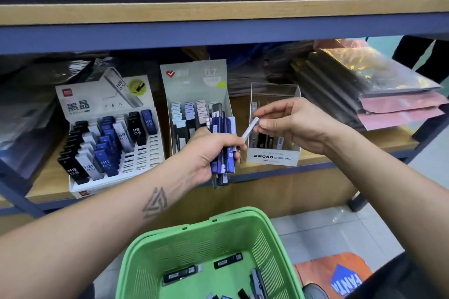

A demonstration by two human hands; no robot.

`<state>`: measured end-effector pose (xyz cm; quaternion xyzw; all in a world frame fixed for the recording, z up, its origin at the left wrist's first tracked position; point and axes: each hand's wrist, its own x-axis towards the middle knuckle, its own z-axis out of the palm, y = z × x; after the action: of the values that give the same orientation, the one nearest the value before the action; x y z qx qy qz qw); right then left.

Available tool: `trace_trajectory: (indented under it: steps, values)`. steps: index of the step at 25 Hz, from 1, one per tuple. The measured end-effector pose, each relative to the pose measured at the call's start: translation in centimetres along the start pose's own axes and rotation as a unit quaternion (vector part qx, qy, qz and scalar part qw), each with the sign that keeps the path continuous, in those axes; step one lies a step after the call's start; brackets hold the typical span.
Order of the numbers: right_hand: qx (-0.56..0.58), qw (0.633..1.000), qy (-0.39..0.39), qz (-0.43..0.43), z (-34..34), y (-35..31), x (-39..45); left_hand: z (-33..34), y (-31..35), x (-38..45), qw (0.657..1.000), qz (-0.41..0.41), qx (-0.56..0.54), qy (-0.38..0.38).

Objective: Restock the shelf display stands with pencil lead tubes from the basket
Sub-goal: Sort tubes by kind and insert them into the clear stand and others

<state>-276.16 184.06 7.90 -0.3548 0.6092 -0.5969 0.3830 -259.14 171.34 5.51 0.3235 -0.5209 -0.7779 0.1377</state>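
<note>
My left hand [206, 153] grips a bundle of blue and dark pencil lead tubes [222, 150] upright in front of the shelf edge. My right hand [289, 121] pinches one pale lavender tube [250, 130] by its top, its lower end still touching the bundle. Behind stand three displays: a white HB 0.5 stand [109, 138] with black, white and blue tubes, a grey 0.7 stand [194, 94] with pastel-capped tubes, and a clear MONO graph stand [272, 153] holding a few dark tubes. The green basket [194, 243] below holds several loose tubes [181, 275].
Stacks of wrapped dark and pink folders [379, 99] fill the shelf's right side. Dark plastic-wrapped goods [26, 109] lie at the left. A wooden shelf board [218, 12] overhangs above. An orange bag [337, 274] lies on the tiled floor by the basket.
</note>
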Motion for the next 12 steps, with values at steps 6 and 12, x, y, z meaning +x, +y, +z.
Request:
trace_trajectory:
  steps: [6,12]
  values:
    - [-0.016,1.000,0.003,-0.011,-0.50,0.26,0.51,0.39,0.26,0.23,0.993,0.057,0.082,0.064]
    - [0.002,0.999,0.023,-0.039,-0.47,-0.20,0.46,0.64,0.55,-0.25,0.996,0.061,0.058,0.040]
